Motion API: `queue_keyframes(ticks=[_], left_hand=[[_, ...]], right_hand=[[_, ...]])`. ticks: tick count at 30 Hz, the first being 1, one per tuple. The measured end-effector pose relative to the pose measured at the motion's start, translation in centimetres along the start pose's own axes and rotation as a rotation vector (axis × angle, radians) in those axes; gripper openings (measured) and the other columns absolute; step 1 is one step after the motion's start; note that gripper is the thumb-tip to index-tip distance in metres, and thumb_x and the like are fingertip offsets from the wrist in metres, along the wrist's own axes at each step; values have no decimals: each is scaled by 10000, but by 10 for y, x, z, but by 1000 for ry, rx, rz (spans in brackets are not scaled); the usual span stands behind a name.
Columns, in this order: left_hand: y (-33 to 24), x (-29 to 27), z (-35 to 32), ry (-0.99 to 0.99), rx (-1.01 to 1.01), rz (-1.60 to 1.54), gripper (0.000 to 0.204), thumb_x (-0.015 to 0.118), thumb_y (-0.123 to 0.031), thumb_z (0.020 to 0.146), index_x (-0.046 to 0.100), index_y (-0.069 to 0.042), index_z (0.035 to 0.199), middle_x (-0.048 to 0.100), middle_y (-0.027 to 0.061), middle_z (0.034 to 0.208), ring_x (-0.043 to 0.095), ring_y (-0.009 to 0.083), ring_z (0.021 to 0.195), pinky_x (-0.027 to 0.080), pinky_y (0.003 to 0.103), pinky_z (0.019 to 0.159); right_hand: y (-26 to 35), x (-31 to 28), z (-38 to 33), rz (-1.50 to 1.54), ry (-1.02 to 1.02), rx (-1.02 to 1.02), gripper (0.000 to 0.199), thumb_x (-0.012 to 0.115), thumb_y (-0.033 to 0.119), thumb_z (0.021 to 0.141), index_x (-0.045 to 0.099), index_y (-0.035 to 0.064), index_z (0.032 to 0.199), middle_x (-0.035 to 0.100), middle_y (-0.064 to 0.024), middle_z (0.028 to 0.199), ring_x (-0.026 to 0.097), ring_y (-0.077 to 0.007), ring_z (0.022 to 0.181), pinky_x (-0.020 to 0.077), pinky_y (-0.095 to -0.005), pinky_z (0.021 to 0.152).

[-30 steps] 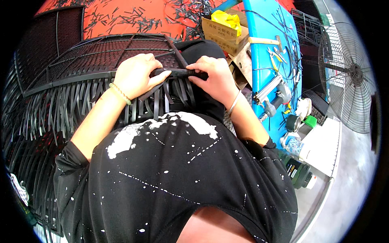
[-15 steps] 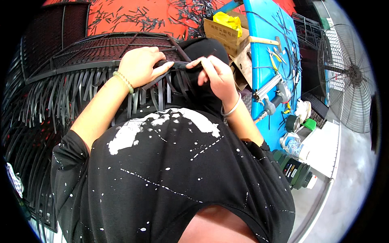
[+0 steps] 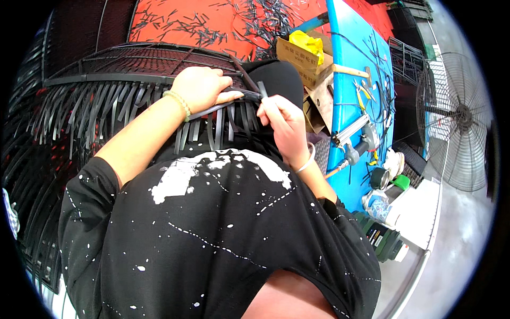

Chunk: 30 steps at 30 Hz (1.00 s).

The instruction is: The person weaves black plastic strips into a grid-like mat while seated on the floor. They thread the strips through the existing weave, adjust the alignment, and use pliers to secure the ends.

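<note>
Left hand [image 3: 199, 87] clasps the edge of a black woven panel on a dark bar frame [image 3: 143, 63], its thumb laid along the near side. The panel lies ahead of the seated person and to their left, with a fringe of loose flat black strips [image 3: 119, 103] hanging from the edge towards the body.

Right hand [image 3: 283, 117] is what changed. A second ago it was on the edge beside the left; half a second ago its fingers were partly off. Now they are drawn in at the panel's corner, pinching a flat dark grey strip [image 3: 261, 86] whose end pokes up above them; that end did not show before. Left hand kept its hold throughout.

To the person's right, a bright blue worktop [image 3: 344, 98] carries a wooden-handled hammer [image 3: 348, 70], yellow-handled pliers [image 3: 361, 95] and a grey and silver air-powered tool [image 3: 358, 141]. Beside it, a brown cardboard box [image 3: 295, 56] with a crumpled yellow plastic bag [image 3: 307, 45]. Beyond the panel, a red floor surface strewn with black offcuts. Far right, a large wire-caged fan [image 3: 465, 117].
</note>
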<state>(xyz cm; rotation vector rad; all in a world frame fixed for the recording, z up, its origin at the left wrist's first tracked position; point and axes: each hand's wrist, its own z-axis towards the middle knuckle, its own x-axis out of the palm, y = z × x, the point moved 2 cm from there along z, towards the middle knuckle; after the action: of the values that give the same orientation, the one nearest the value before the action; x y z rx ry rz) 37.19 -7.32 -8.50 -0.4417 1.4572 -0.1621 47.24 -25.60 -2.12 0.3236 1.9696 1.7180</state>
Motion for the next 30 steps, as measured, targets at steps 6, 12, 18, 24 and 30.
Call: queue_keyframes(ticks=[6,12,18,24,30], left_hand=[[-3,2,-3,-6,-26,-22,537,510,-617,930,711,-120,900,660,92,842,680,299,828,545,428,719],[-5,4,-4,-43,-16,-34,472,562,-571,923,706,-124,877,637,75,801,667,284,797,524,417,678],[-13,-3,-9,-132,8,-81,508,560,-586,916,714,-107,848,647,65,783,672,263,788,536,400,686],[-17,-8,-13,-155,1,-44,466,606,-557,895,740,-110,888,645,54,778,672,258,777,535,395,683],[-18,-15,-11,-142,4,-44,459,616,-550,893,749,-111,902,653,57,792,675,259,783,538,391,675]], right_hand=[[8,-15,1,5,-75,116,232,548,165,1023,682,8,917,646,-13,775,492,-33,633,364,-176,580],[-2,-41,36,12,-94,89,277,576,201,1021,712,-20,1118,746,-74,953,574,-46,669,433,-183,630],[-43,-43,66,-19,-115,23,205,644,91,970,704,-41,1115,731,-59,892,642,-75,711,510,-205,649],[-51,-29,69,-33,-120,-23,194,653,55,948,706,-25,1118,700,-21,795,603,-48,666,492,-201,610],[-37,-31,63,54,-124,8,298,655,37,940,613,-36,1226,692,-33,750,568,-57,574,465,-214,536]])
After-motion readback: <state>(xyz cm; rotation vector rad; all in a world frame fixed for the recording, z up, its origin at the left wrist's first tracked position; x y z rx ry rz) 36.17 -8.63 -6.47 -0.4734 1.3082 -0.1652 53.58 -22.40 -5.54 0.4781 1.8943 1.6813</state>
